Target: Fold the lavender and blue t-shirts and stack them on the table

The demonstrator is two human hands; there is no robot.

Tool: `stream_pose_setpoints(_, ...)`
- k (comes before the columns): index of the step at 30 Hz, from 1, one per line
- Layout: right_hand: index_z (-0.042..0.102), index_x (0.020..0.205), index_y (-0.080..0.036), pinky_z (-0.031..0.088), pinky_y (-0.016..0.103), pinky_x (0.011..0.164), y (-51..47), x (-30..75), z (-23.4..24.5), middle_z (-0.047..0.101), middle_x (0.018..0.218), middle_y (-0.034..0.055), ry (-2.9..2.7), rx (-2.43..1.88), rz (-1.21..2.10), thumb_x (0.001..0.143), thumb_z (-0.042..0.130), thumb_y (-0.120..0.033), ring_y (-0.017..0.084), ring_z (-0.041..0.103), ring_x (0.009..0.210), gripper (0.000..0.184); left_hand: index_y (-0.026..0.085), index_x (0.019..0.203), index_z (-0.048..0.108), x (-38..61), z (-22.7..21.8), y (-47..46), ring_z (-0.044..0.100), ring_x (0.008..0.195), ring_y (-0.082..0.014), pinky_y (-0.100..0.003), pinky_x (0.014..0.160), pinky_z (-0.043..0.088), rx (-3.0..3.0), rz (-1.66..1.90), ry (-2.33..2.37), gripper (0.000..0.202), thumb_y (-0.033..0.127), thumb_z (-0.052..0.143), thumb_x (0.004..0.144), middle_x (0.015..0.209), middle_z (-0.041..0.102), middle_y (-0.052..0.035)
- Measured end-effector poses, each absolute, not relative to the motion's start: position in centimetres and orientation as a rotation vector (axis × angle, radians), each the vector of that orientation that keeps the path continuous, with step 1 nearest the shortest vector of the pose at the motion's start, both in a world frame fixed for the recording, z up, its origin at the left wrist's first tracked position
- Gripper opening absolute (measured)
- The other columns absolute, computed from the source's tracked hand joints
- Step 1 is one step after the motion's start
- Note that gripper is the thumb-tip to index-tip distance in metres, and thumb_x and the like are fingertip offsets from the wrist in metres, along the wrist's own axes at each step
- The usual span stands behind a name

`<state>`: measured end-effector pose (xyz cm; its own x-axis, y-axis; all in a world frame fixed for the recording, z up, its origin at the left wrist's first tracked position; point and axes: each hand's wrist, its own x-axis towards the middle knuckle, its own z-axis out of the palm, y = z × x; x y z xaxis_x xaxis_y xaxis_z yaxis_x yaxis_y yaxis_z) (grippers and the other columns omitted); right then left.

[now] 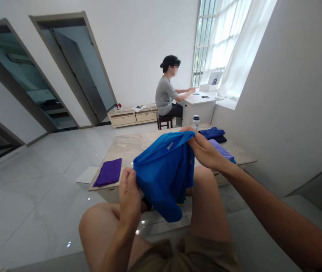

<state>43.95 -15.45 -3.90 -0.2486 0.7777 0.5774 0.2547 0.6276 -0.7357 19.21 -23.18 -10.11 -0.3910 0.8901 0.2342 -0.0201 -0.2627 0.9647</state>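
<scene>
blue garment hangs before the table; left hand and right hand each pinch its opening's edge between fingers. advised: draw that edge evenly taut, letting creases drop out.

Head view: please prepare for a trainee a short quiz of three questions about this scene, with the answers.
1. What do the left hand and the right hand hold?
A) a white bottle
B) a blue garment
C) a white curtain

2. True or false: the folded purple cloth lies on the floor.

3. Fill in: the other person sits on a ____.

Key:
1. B
2. False; the purple cloth lies on the table.
3. stool
</scene>
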Motion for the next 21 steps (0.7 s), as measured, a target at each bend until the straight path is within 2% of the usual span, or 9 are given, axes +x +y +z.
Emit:
stream_pose_setpoints(3,0.069,0.113,-0.022,0.053,0.035,0.089,-16.3,45.3,-3.2,0.069,0.102,0.0046,-1.866,-0.799,0.669,0.108,0.052,-0.071,0.023,0.063,0.095,0.052,0.025,0.079,0.047,17.3,-5.9,-22.8,0.04,0.064,-0.0134,-0.023,0.059,0.042,1.138,1.779,1.267,0.035,0.05,0.064,0.097,0.071,0.044,0.0048)
stream_pose_setpoints(6,0.07,0.117,-0.022,0.054,0.035,0.087,-17.2,46.4,-2.4,0.072,0.102,0.0044,-1.941,-0.796,0.733,0.103,0.066,-0.061,0.023,0.065,0.095,0.042,0.024,0.082,0.053,15.9,-1.7,-23.4,0.043,0.066,-0.0139,-0.023,0.062,0.045,1.381,1.751,1.348,0.038,0.057,0.064,0.097,0.073,0.047,0.0044)
stream_pose_setpoints(9,0.072,0.12,-0.022,0.057,0.037,0.089,-18.1,47.3,-1.9,0.075,0.106,0.0053,-1.989,-0.784,0.737,0.094,0.075,-0.046,0.025,0.07,0.097,0.035,0.023,0.083,0.061,14.6,1.4,-24.4,0.053,0.069,-0.0167,-0.026,0.066,0.049,1.722,1.447,1.393,0.053,0.074,0.059,0.096,0.073,0.056,0.002)
stream_pose_setpoints(11,0.074,0.118,-0.022,0.057,0.04,0.095,-18.7,47.7,-2.0,0.077,0.111,0.0067,-2.003,-0.78,0.639,0.09,0.075,-0.035,0.027,0.072,0.101,0.031,0.021,0.084,0.07,13.8,2.4,-24.9,0.063,0.077,-0.0214,-0.029,0.069,0.053,1.944,1.157,1.402,0.065,0.084,0.059,0.091,0.077,0.067,-0.0026)
stream_pose_setpoints(13,0.077,0.118,-0.022,0.056,0.042,0.101,-19.0,48.0,-2.3,0.078,0.115,0.0078,-2.003,-0.799,0.506,0.087,0.071,-0.024,0.028,0.073,0.105,0.032,0.02,0.085,0.076,13.2,2.9,-25.1,0.068,0.079,-0.0244,-0.03,0.067,0.054,2.086,0.929,1.437,0.068,0.087,0.065,0.085,0.081,0.074,-0.0054)
stream_pose_setpoints(15,0.078,0.124,-0.022,0.056,0.044,0.104,-19.0,48.1,-2.3,0.079,0.119,0.0091,-1.989,-0.831,0.404,0.086,0.07,-0.02,0.03,0.073,0.108,0.039,0.02,0.083,0.079,12.7,3.3,-25.0,0.067,0.072,-0.0228,-0.028,0.061,0.052,2.13,0.826,1.474,0.065,0.084,0.072,0.083,0.077,0.075,-0.0046)
stream_pose_setpoints(18,0.079,0.127,-0.022,0.056,0.045,0.104,-18.4,48.2,-1.5,0.079,0.122,0.0114,-1.993,-0.885,0.337,0.087,0.073,-0.024,0.031,0.073,0.112,0.04,0.019,0.088,0.081,12.5,4.3,-24.6,0.067,0.069,-0.0203,-0.026,0.06,0.052,2.116,0.984,1.455,0.056,0.075,0.077,0.084,0.076,0.076,-0.0032)
stream_pose_setpoints(21,0.082,0.109,-0.021,0.056,0.039,0.093,-17.8,47.8,-1.3,0.08,0.113,0.0087,-2.204,-0.985,0.498,0.084,0.079,-0.029,0.03,0.072,0.105,0.026,0.019,0.099,0.081,12.8,4.9,-24.1,0.072,0.081,-0.022,-0.028,0.071,0.058,2.136,1.276,1.402,0.046,0.063,0.082,0.083,0.089,0.08,-0.0052)
